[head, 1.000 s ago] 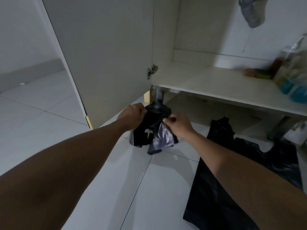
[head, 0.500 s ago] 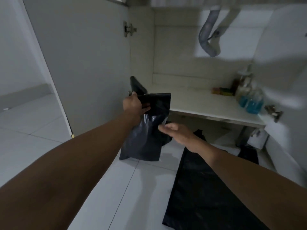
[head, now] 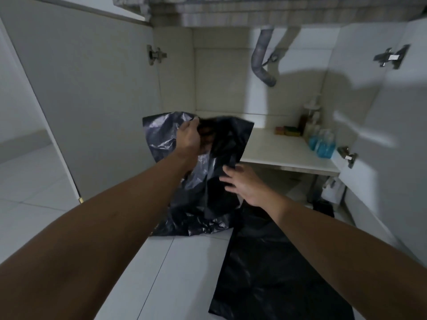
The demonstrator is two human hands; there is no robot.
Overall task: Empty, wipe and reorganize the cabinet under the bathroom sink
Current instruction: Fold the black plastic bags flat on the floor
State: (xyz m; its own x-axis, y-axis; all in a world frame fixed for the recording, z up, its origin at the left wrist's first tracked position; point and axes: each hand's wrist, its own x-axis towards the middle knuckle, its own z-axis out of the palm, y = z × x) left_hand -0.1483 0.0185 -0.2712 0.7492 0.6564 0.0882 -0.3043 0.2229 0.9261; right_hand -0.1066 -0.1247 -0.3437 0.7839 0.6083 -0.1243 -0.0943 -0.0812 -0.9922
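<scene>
A black plastic bag (head: 208,195) hangs unfolded in front of the open under-sink cabinet, its lower edge reaching the floor tiles. My left hand (head: 188,138) is shut on the bag's upper edge and holds it up. My right hand (head: 242,184) has its fingers spread against the bag's right side, lower down. The cabinet shelf (head: 272,151) is white, with blue bottles (head: 322,144) and sponges (head: 287,130) at its back right corner.
A second black bag (head: 272,269) lies flat on the floor at the right. Both cabinet doors (head: 92,107) stand open. A grey drain pipe (head: 261,63) hangs from above inside. A white container (head: 331,189) sits under the shelf at the right.
The bag went from a folded bundle near the floor to lifted and unfolded. My left hand has raised it higher; my right hand let go and now rests open against it.
</scene>
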